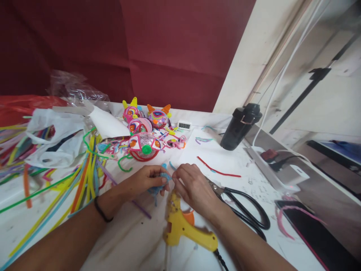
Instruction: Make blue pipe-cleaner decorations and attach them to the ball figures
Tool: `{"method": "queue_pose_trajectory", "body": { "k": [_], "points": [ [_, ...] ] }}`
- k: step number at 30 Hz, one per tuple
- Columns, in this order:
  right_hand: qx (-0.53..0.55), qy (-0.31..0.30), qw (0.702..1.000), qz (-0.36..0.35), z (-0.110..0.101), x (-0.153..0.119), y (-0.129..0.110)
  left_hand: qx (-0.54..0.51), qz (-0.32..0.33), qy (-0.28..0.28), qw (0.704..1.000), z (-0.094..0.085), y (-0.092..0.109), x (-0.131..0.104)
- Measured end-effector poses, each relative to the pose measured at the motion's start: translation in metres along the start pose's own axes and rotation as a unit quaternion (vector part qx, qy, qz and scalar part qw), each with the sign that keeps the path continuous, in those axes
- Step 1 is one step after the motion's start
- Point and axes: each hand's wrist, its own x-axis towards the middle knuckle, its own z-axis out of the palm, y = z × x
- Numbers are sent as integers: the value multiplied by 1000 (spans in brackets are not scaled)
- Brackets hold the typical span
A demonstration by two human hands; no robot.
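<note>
Pinched in my left hand [152, 178] is a small light-blue fuzzy piece [155, 189], partly covered by the fingers. My right hand [193, 184] meets it at the piece's right edge, fingertips pressed together; what they grip is too small to make out. Just below the hands lies a yellow glue gun [180, 224], its nozzle close under my fingertips. Black-handled scissors [245, 209] rest beside my right wrist, partly hidden by it. Behind the hands sits a decorated mask-like craft [145, 145] with a green nose.
Colourful pipe cleaners [81, 180] spread across the left. Several crafts stand at the back near a small digital clock [184, 125]. A black bottle [239, 128], a power strip [270, 169] and a dark tablet [316, 233] occupy the right. A red strip [217, 170] lies on white paper.
</note>
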Motion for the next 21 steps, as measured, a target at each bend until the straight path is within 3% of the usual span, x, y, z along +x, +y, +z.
{"method": "queue_pose_trajectory", "body": {
  "k": [4,6,8,12,14,15,16,18,21],
  "points": [
    [122,-10,987,101,0,-1,-2,77,29,38,996,4,2,0],
    [236,-38,952,192,0,0,-3,160,51,80,982,7,3,-1],
    [376,-68,883,273,-1,1,-6,264,76,124,953,11,2,-3],
    [632,-50,692,345,-4,5,-11,426,163,158,876,18,-2,-6],
    [709,-25,603,365,-5,6,-10,448,191,156,859,20,-3,-6],
    [731,-12,573,370,-5,6,-9,443,191,155,862,21,-3,-7],
    [743,-1,558,370,-5,6,-8,428,182,155,872,21,-1,-7],
    [739,15,574,353,-7,7,-5,367,140,145,908,21,2,-6],
    [671,26,675,305,-9,7,-3,225,63,102,967,19,6,-5]
  ]
}}
